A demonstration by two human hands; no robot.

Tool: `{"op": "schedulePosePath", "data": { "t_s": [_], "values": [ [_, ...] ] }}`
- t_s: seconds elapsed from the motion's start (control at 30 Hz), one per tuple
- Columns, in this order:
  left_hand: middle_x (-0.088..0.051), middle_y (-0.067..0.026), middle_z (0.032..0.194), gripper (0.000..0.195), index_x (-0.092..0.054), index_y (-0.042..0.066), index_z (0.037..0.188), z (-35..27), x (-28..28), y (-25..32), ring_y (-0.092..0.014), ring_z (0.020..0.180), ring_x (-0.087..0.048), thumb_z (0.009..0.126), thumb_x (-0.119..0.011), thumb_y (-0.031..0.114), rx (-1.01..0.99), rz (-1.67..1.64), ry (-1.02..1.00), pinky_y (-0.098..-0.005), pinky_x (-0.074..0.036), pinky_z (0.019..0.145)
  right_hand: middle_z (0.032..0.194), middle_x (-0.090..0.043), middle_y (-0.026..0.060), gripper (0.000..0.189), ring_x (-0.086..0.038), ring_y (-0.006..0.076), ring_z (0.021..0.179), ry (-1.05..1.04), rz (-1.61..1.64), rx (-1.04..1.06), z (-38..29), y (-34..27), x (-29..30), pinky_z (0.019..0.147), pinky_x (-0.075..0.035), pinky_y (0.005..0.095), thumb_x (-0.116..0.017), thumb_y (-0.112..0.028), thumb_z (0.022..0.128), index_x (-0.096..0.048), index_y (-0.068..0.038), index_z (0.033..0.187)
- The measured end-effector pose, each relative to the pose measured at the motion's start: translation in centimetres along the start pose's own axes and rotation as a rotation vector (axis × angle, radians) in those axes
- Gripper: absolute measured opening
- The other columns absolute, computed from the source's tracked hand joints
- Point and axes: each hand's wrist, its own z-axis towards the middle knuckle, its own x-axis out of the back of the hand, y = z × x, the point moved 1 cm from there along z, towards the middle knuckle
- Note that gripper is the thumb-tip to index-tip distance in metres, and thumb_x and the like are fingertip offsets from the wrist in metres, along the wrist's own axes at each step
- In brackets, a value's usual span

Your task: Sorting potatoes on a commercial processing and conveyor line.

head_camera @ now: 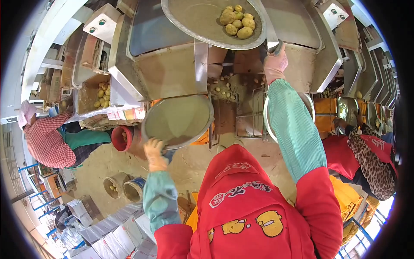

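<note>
My left hand (155, 154), in a pale glove, is at the near left rim of a wide metal basin (176, 121). It is blurred, and whether its fingers grip the rim is not plain. My right hand (275, 63), in a pinkish glove, is raised and closed around a dark metal piece (275, 47) at the lower end of a metal strip (271, 32). Beside it, an upper metal basin (200, 19) holds several potatoes (237, 22) at its right side. Another basin (311, 105) is partly hidden behind my right sleeve.
A person (51, 139) in checked clothing works at the left by a red bucket (121, 138). Another person (359, 158) is close at my right. Two buckets (115, 184) stand on the floor behind left, near stacked boxes (110, 239). Metal wire stands (255, 113) flank a gap with scattered potatoes (226, 87).
</note>
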Motion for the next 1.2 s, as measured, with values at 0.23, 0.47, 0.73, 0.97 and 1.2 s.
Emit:
{"op": "schedulePosePath", "data": {
  "t_s": [0.23, 0.47, 0.73, 0.97, 1.2],
  "values": [
    [-0.055, -0.0107, 0.105, 0.036, -0.058, 0.006, 0.096, -6.0, -9.7, -1.4, -0.032, 0.113, -0.044, 0.061, -0.058, 0.011, 0.062, 0.115, -0.076, -0.0474, -0.033, 0.092, 0.077, -0.058, 0.0089, 0.042, -0.058, 0.0314, 0.075, -0.046, 0.044, -0.033, -0.4, -0.9, -0.3, 0.067, -0.044, 0.0398, -0.053, -0.003, 0.066, -0.047, -0.012, 0.107],
    [-0.052, -0.0144, 0.111, 0.042, -0.056, 0.004, 0.101, -5.0, -9.9, -1.8, -0.033, 0.118, -0.038, 0.059, -0.06, 0.007, 0.095, 0.205, -0.195, -0.0495, -0.026, 0.101, 0.084, -0.059, 0.0155, 0.048, -0.056, 0.0376, 0.081, 0.028, -0.042, 0.001, 0.4, -0.7, 0.0, 0.071, -0.043, 0.0444, -0.061, -0.006, 0.066, -0.046, -0.007, 0.112],
    [-0.051, -0.0141, 0.117, 0.05, -0.054, 0.003, 0.107, -7.7, -10.5, -2.2, -0.034, 0.122, -0.035, 0.059, -0.063, 0.013, 0.167, 0.28, -0.25, -0.0488, -0.022, 0.104, 0.104, -0.055, 0.0203, 0.062, -0.052, 0.0381, 0.098, -0.076, -0.043, -0.049, -1.1, -1.3, 1.0, 0.082, -0.043, 0.0446, -0.067, -0.009, 0.064, -0.041, 0.0, 0.12],
    [-0.047, -0.0137, 0.123, 0.056, -0.053, 0.003, 0.109, -8.0, -10.7, -2.1, -0.035, 0.125, -0.03, 0.056, -0.062, 0.016, 0.151, 0.274, -0.205, -0.0499, -0.021, 0.104, 0.1, -0.056, 0.0172, 0.062, -0.053, 0.0368, 0.094, -0.055, 0.003, -0.007, -1.0, -1.2, 1.2, 0.079, -0.043, 0.0439, -0.067, -0.008, 0.059, -0.043, -0.005, 0.115],
    [-0.047, -0.0219, 0.12, 0.043, -0.05, 0.0, 0.109, -8.0, -7.1, 0.9, -0.035, 0.115, -0.045, 0.07, -0.058, 0.016, 0.389, 0.052, 0.302, -0.0405, -0.038, 0.094, 0.099, -0.056, 0.0158, 0.058, -0.054, 0.0361, 0.093, -0.028, 0.016, -0.012, 0.5, -0.9, 1.2, 0.078, -0.044, 0.0435, -0.066, -0.007, 0.059, -0.044, -0.007, 0.113]
  ]
}}
